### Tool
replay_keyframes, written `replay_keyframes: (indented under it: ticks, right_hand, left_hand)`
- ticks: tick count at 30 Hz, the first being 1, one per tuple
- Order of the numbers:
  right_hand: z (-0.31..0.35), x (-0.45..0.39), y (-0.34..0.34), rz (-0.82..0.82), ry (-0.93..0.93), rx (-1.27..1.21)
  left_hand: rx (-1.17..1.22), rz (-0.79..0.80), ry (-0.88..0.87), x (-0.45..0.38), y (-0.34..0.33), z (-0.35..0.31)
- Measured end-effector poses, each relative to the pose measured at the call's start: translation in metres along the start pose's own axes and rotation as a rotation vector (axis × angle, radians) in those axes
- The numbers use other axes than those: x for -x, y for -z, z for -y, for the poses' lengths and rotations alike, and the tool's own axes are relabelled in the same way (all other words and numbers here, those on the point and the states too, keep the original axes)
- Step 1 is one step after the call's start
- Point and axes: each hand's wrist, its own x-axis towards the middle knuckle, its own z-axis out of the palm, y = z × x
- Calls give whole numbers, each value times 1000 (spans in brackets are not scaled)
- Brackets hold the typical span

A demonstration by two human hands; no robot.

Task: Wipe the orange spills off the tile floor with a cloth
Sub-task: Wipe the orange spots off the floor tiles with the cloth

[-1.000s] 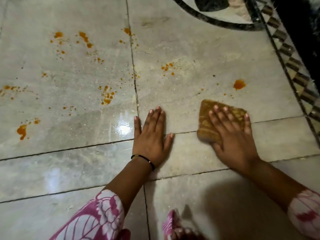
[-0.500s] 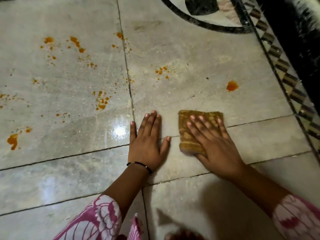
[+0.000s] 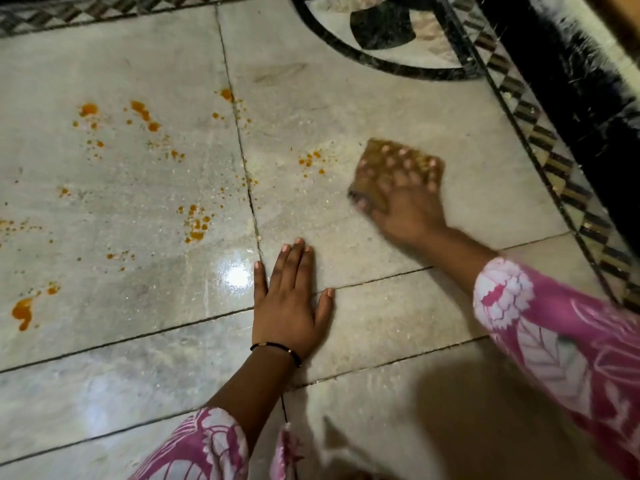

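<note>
Remaining orange spills (image 3: 196, 223) (left of cloth (image 3: 377, 157))

A black circular inlay (image 3: 381, 69) and a checkered border strip (image 3: 540, 133) edge the far corner.

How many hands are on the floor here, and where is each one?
2. The left hand lies flat on the bare tile floor near the middle; the right hand presses the cloth farther up and right, blurred. None looks hidden.
</note>
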Motion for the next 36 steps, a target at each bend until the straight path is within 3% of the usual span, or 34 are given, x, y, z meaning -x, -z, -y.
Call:
replay_keyframes:
  ticks: [3,5,9,13,15,18,22,28,32,36]
  right_hand:
    - [14,56,-10,-12,248,24]
    - [-6,96,-15,-4,249,27]
    - [-64,113,-12,5,31,-4]
    - [-73,33,-3,-75,-228,-18]
    - [-58,-13,4,-24,-263,-8]
    - [-20,-34,9,46,-57,9]
    - [15,19,-1,26,308,35]
    - [-62,86,-3,66,588,30]
    - [-98,48,7,56,421,-30]
    - [-64,-12,6,-55,115,-22]
  left_hand:
    - [-6,-8,0,-1,-2,1]
    - [-2,-21,-4,-1,-1,1]
    - [0,-20,10,-1,-2,0]
    - [-7,-6,15,0,-1,-2]
    - [-6,2,15,0,-1,-2]
    - [-6,6,6,0,0,-2]
    - [5,-11,4,-1,1,-2]
    - [12,-23,3,-1,-2,0]
    - [2,-16,16,-2,-2,-2]
    - [6,-5,16,-1,-2,-1]
